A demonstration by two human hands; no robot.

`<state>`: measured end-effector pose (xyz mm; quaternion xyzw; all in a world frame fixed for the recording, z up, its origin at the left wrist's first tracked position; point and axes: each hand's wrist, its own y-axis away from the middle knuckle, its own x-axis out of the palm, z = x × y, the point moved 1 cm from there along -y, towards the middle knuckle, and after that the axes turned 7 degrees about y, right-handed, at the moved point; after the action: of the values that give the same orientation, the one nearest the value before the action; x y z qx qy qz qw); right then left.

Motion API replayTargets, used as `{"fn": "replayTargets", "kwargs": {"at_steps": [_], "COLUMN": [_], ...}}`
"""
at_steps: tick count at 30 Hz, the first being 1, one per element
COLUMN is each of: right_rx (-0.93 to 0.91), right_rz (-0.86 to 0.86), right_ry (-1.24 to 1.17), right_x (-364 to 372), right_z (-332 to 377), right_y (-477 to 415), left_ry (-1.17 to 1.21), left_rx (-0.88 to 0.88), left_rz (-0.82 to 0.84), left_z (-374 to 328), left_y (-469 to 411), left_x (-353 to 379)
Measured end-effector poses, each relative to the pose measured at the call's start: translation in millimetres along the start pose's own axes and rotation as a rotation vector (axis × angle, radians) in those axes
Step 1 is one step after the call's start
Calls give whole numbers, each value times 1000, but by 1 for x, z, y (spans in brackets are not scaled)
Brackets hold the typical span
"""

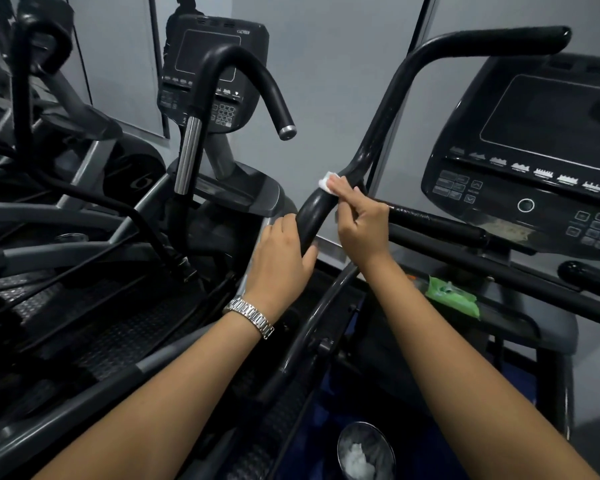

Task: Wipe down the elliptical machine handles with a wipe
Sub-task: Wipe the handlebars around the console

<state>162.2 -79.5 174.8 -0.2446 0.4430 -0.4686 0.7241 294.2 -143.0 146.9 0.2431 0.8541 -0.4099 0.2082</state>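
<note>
Head view: we're at the lower bend of the near black elliptical handle (pixel 371 140). Our right hand (pixel 361 223) has a folded white wipe (pixel 326 181) pinched under the fingertips and pressed flat on the bar just where it kinks. Our left hand (pixel 284 251) is wrapped round the same bar just below, fingers closed on it, apparently steadying it. Silver watch (pixel 250 315) on that wrist.

Progress, as a judgement:
- Wipe is in contact with the bar, so wiping is under way, not setup.
- Contact is low on the handle. The long run up to the foam grip (pixel 520 38) at top is above the wipe; can't tell from sheen alone whether it's been cleaned.
- The far handle (pixel 243 64) with the chrome end cap, near the left console (pixel 212 71), has no hand on it. We'd count it as still to do.

Supplies: green wipe pack (pixel 454 297) lies on the machine frame to our right, below the big console (pixel 534 140). Small round bin (pixel 364 452) at the bottom of frame holds crumpled white material, probably used wipes.

Call it roughly early-to-mid task.
</note>
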Motion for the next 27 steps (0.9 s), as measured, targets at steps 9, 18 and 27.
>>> {"fn": "replayTargets", "kwargs": {"at_steps": [9, 18, 27], "right_rx": [64, 122, 252], "right_rz": [-23, -38, -87], "right_ry": [-104, -173, -186], "right_x": [2, 1, 9], "right_z": [-2, 22, 46], "right_y": [9, 33, 36], "left_ry": [28, 42, 36], "left_rx": [7, 11, 3], "left_rz": [-7, -4, 10], "left_z": [1, 3, 0], "left_y": [0, -1, 2], "left_x": [1, 1, -2]}}
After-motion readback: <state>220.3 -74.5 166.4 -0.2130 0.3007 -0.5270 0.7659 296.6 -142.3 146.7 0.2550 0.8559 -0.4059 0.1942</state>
